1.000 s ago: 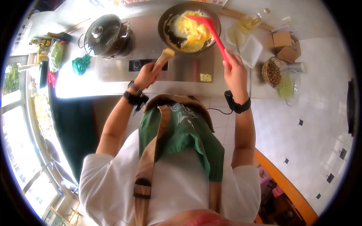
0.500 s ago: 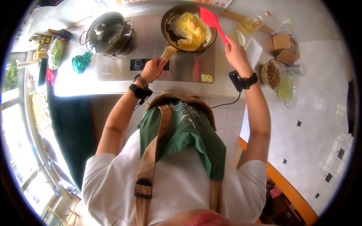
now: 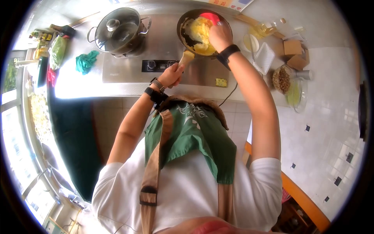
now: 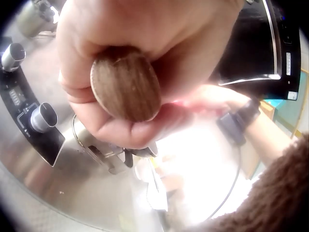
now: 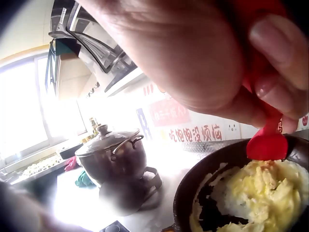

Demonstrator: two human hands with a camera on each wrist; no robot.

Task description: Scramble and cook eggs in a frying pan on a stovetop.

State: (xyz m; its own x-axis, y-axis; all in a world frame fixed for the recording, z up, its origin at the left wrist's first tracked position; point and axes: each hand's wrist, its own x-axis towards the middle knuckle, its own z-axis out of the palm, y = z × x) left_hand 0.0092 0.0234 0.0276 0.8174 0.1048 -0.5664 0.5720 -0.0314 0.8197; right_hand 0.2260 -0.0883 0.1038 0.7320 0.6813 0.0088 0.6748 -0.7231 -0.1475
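My left hand (image 3: 172, 75) grips the wooden handle (image 3: 187, 57) of a dark frying pan (image 3: 181, 32); the handle's round end (image 4: 126, 84) pokes out of the fist in the left wrist view. In the pan lies a mass of yellow and white cooked egg (image 3: 200, 32), partly set. Over the pan's right side, my right hand (image 3: 220, 37) holds a red spatula (image 3: 210, 16). Its red blade (image 5: 268, 145) touches the far edge of the egg in the right wrist view. Thumb and fingers wrap around the spatula's handle there.
Left of the pan, a lidded pot (image 3: 120, 33) stands on the stove, with a teal cloth (image 3: 86, 61) beside it. To the right are a small bowl (image 3: 251, 42), a white tray (image 3: 265, 58), an oil bottle (image 3: 269, 29), a cardboard box (image 3: 295, 52) and a basket of brown bits (image 3: 281, 80).
The spatula was lifted off to the pan's right, then came back over the egg as my right hand moved forward and left. The left hand keeps hold of the pan handle.
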